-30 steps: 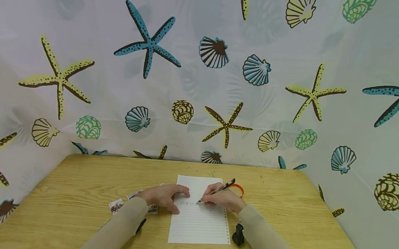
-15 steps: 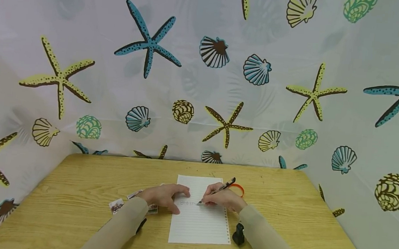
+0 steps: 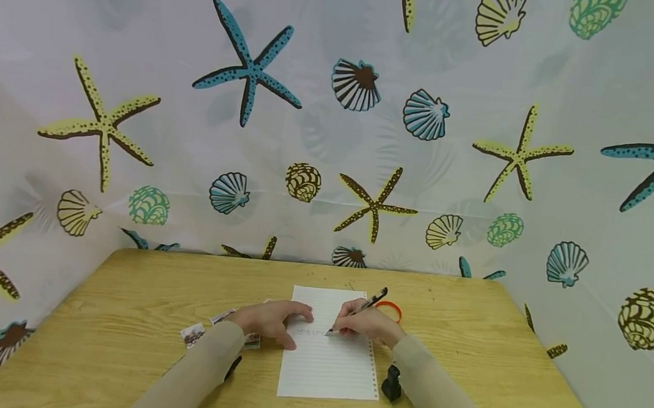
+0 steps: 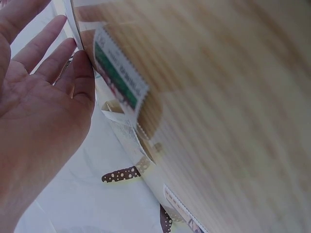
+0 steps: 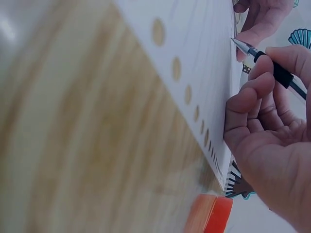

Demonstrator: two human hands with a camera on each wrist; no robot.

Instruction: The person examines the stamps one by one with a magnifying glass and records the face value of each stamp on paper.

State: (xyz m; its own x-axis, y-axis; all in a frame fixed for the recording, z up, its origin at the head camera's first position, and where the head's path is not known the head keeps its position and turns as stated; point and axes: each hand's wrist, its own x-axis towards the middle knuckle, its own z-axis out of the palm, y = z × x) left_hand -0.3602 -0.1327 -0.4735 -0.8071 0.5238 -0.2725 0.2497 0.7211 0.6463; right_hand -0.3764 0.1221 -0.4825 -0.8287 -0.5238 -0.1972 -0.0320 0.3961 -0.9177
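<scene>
A lined sheet of paper point(image 3: 328, 370) with punched holes down its right edge lies on the wooden table, bearing a short line of faint handwriting. My right hand point(image 3: 368, 322) pinches a black pen point(image 3: 374, 299), its tip at the end of the writing. In the right wrist view the pen point(image 5: 282, 74) sits between thumb and fingers, and the curled lower fingers point(image 5: 243, 102) rest on the sheet. My left hand point(image 3: 268, 321) lies across the sheet's left edge with fingers spread. Small stamps point(image 3: 192, 333) lie beside and partly under the left wrist; one stamp point(image 4: 119, 73) shows up close.
An orange-red ring-shaped roll point(image 3: 389, 311) stands just beyond the right hand. Dark wrist-mounted devices show under both sleeves, one device point(image 3: 391, 383) beside the sheet. A cloth point(image 3: 332, 134) printed with starfish and shells hangs behind and at both sides of the wooden table point(image 3: 465, 349).
The pen tip and right hand have moved slightly to the right along the written line. The left hand keeps its place on the sheet. The head view has shifted a little.
</scene>
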